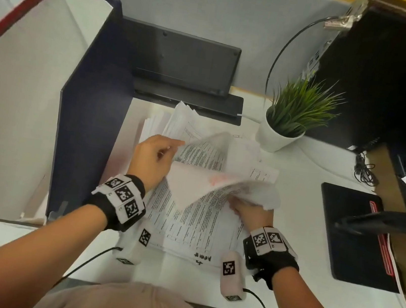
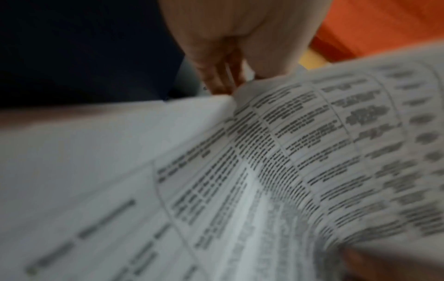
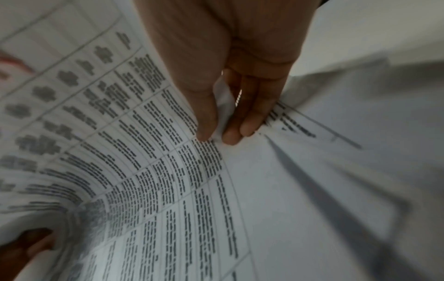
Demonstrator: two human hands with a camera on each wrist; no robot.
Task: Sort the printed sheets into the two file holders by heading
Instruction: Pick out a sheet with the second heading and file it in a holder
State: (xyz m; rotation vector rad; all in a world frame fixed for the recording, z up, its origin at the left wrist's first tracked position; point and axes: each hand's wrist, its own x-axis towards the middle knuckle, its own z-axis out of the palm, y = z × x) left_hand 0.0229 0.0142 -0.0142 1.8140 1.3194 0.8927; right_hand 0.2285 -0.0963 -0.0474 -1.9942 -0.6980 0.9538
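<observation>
A loose stack of printed sheets (image 1: 194, 221) lies in the middle of the white desk (image 1: 295, 288). Several upper sheets (image 1: 208, 181) are lifted and curled over it. My left hand (image 1: 170, 148) pinches their left edge, and the left wrist view shows the fingers (image 2: 223, 81) closed on a table-printed sheet (image 2: 312, 152). My right hand (image 1: 239, 205) grips the lower right of the lifted bundle; its thumb and fingers (image 3: 230, 133) pinch the paper (image 3: 168, 171). Two file holders stand to the left: a navy one (image 1: 92, 109) beside the stack and a red-edged one (image 1: 17, 7) further left.
A potted plant (image 1: 290, 114) stands just behind and right of the stack. A black keyboard (image 1: 184, 60) leans on the partition behind it. A black pad (image 1: 352, 230) lies at the right, under a dark armrest (image 1: 371, 223). A black cabinet (image 1: 394, 77) fills the right rear.
</observation>
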